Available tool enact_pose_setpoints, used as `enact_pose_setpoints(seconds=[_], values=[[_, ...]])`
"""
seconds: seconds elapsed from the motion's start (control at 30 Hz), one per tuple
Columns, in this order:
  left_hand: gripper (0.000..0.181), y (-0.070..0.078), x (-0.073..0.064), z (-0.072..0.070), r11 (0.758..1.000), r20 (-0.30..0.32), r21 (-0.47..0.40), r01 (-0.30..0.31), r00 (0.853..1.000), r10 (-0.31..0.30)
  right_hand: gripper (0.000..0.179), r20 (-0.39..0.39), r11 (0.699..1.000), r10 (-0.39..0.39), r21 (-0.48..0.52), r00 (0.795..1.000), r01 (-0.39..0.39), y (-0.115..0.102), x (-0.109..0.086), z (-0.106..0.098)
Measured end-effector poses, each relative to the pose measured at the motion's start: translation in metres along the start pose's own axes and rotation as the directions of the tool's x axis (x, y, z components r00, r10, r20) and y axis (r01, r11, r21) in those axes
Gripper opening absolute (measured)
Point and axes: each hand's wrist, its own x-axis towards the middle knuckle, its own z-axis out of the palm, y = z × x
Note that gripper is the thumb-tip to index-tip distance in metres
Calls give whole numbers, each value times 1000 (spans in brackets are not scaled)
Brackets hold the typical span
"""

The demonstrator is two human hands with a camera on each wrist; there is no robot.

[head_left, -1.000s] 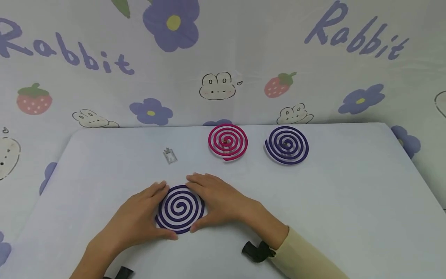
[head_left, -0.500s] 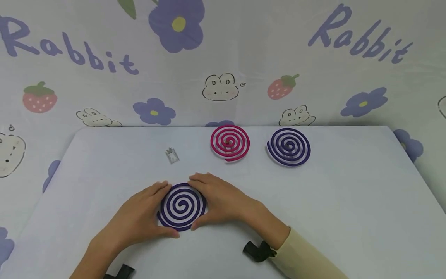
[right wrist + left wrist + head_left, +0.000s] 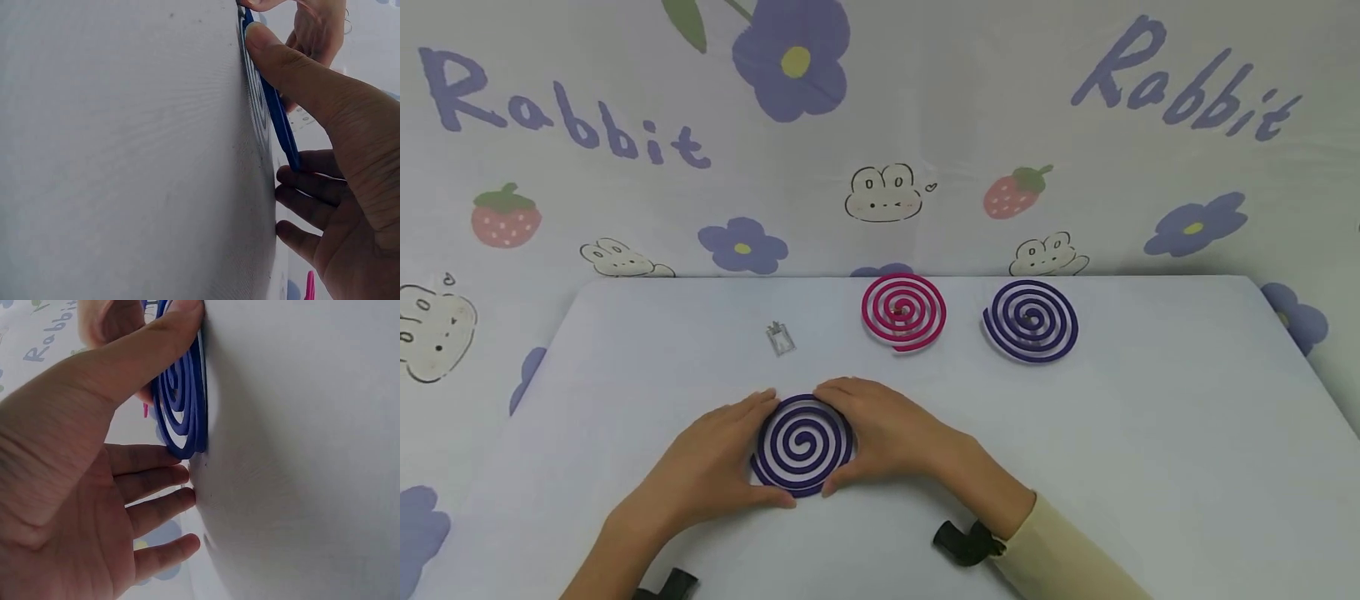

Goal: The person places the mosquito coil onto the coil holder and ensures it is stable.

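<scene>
A dark blue mosquito coil [image 3: 803,446] lies between my two hands near the table's middle. My left hand [image 3: 715,467] holds its left edge, thumb at the near side and index finger at the far side. On the opposite edge my right hand [image 3: 887,433] grips likewise. The left wrist view shows the left thumb pressed on the rim of the coil [image 3: 178,425], with the other fingers spread below. In the right wrist view the right thumb lies over the rim of the coil [image 3: 280,119], which stands at a slight angle to the tabletop.
Farther back are a small metal coil stand [image 3: 780,338], a pink mosquito coil [image 3: 904,325] and another dark blue coil [image 3: 1032,333]. Both of these coils appear raised on something at their centres. A patterned cloth [image 3: 955,125] hangs behind the white table [image 3: 1150,433].
The head view has shifted slightly, so everything sits a little farther right in it. Both hands keep hold of the dark blue coil, which has moved very slightly away from the near edge.
</scene>
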Motion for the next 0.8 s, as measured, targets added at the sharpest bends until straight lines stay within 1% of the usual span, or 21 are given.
enact_pose_setpoints(seconds=[0.1, 0.23, 0.37, 0.43, 0.5, 0.6, 0.7, 0.8], values=[[118, 2, 2, 1, 1000, -5, -2, -12, 1000, 12, 109, -9, 1000, -1, 8, 1000, 1, 3, -2, -1], [117, 3, 1, -1, 999, -32, -29, -20, 999, 19, 110, -20, 999, -3, 32, 1000, 3, 4, -2, -3], [117, 4, 1, -1, 999, -54, -49, -7, 999, 4, 111, -32, 999, 0, 53, 999, 2, 4, -2, -6], [117, 4, 0, -2, 998, -55, -55, 10, 998, -13, 111, -37, 998, -1, 70, 999, 4, 2, -1, -7], [117, 4, 0, -4, 997, -43, -73, 33, 998, -36, 111, -44, 997, -2, 82, 999, 5, 2, 1, -9], [117, 5, 5, -12, 988, -5, -135, 74, 997, -76, 112, -53, 994, 15, 112, 999, -9, 2, 3, -13], [118, 9, 12, -21, 974, 42, -194, 120, 993, -114, 113, -51, 988, 40, 148, 998, -33, 4, 6, -17], [119, 14, 22, -30, 962, 71, -225, 153, 988, -141, 113, -54, 977, 66, 204, 996, -53, 8, 9, -23]])
